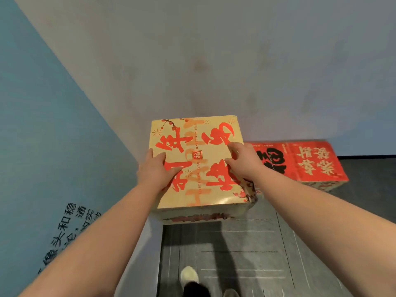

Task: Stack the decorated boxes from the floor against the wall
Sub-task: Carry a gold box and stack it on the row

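Grey wall [235,50], blue lettered wall [32,136], dark carpet [235,254].

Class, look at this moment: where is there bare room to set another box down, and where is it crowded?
Bare floor lies open in front of the gold box, between it and the person's shoes. The red boxes' tops are bare, and dark floor lies to their right. It is crowded at the gold box's top, where the left hand and the right hand rest.
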